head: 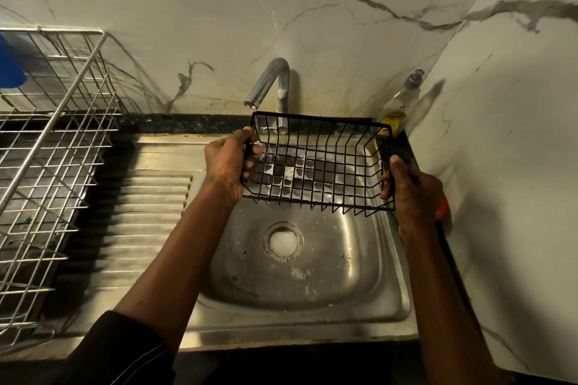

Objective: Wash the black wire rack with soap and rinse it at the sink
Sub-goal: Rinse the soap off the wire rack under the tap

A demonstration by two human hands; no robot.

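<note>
1. Head view: I hold the black wire rack [316, 162] with both hands above the far half of the stainless steel sink [391, 297], just below the spout of the tap [269, 84].
2. My left hand [226, 162] is closed around the rack's left end wire; the grip is firm, fingers curled through the mesh.
3. My right hand [413, 194] is clamped on the rack's right end, thumb lying up along the outer wire.
4. The rack is tilted, its open top turned toward me and its base grid facing the wall. Soap film fills several squares of the base grid.
5. A drop hangs at the tap's mouth; I cannot tell whether water is running.
6. The sink drain [284, 242] sits below the rack, ringed with white suds, with a further patch of foam nearer to me.
7. A soap dispenser bottle [402, 103] stands in the far right corner, behind the rack's right end.
8. A silver dish drainer [47, 150] occupies the worktop at left, beside the ribbed draining board [140, 222]. A blue object [9, 69] rests in the drainer's upper part; its type is unclear.
9. Something orange-red [442, 208] shows behind my right wrist; unidentifiable.
</note>
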